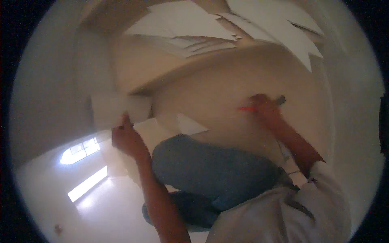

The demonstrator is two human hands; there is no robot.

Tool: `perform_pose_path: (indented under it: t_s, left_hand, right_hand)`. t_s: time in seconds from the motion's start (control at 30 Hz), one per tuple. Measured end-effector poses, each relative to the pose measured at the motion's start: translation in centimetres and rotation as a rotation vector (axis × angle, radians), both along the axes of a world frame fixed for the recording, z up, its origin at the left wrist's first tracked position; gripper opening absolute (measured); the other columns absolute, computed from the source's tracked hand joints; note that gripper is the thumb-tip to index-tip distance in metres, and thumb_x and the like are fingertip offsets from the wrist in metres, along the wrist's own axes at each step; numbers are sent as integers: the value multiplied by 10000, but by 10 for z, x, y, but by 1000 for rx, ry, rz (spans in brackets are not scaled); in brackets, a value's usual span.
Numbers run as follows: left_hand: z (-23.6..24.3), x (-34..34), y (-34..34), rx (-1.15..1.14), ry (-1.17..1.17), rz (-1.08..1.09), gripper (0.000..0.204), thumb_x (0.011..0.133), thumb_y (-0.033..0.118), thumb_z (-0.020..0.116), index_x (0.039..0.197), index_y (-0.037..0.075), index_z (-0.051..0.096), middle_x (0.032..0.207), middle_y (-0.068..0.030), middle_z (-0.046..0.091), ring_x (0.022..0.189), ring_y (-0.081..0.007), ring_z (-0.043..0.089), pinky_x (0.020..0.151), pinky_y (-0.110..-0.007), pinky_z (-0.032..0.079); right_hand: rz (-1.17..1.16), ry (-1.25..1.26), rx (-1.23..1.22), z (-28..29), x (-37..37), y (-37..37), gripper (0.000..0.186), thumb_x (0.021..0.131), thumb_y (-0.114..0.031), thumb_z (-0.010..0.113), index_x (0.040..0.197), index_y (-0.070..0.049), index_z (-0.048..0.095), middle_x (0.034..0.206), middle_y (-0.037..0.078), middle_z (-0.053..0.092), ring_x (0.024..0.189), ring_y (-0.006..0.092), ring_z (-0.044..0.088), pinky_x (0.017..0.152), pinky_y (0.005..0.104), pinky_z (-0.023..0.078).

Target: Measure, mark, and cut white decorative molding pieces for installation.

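Note:
A pale, flat sheet piece (106, 108) is pinched in my left hand (126, 139), its thumb lying against the face of the sheet. Motion blurs the piece's outline. My right hand (264, 111) is closed over the tan surface (202, 87), holding a slim red tool (245, 108) with a dark end (282, 99) showing behind the hand. Blur and the fingers hide what kind of tool it is. Between the hands, close to my knee, a small white pointed scrap (190, 124) lies on the tan surface.
Overlapping white sheets with angular cut edges (178, 22) lie at the far side, and more (275, 30) at the far right. My bent leg in grey-blue cloth (214, 162) fills the near middle. A bright window (83, 150) shows at lower left, above a pale, glossy floor (109, 210).

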State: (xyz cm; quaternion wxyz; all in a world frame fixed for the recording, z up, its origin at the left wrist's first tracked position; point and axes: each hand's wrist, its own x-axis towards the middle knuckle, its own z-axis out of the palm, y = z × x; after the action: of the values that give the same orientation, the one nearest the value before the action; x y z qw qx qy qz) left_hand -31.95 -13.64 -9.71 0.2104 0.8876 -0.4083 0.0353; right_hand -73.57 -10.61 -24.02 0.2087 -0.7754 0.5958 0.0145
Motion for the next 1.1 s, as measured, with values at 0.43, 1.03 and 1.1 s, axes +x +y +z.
perform_pose_path:
  t_s: [0.43, 1.03, 1.1]
  left_hand:
    - [3, -23, 6, -126, 70, 58, 460, 830, 439, 710, 747, -13, 681, 714, -148, 698, 684, -317, 652, 701, -446, 481]
    - [-10, 14, 5, -254, 153, -55, 404, 858, 362, 694, 782, -32, 649, 797, -228, 657, 749, -408, 607, 731, -495, 438]
    - [-8, 10, 0, -264, 180, -33, 414, 854, 366, 699, 769, -35, 644, 804, -229, 658, 748, -411, 607, 728, -494, 443]
  right_hand:
    - [450, 83, 77, 70, -107, -18, 166, 853, -176, 619, 1008, -138, 666, 1081, 90, 610, 1059, 330, 579, 854, 441, 518]
    - [497, -316, -666, 311, 22, -139, 380, 686, 91, 684, 1024, -48, 583, 982, 118, 562, 862, 266, 565, 698, 316, 477]
    - [531, -375, -775, 310, 14, -140, 323, 679, 69, 706, 961, -36, 589, 987, 118, 555, 832, 224, 546, 652, 284, 458]
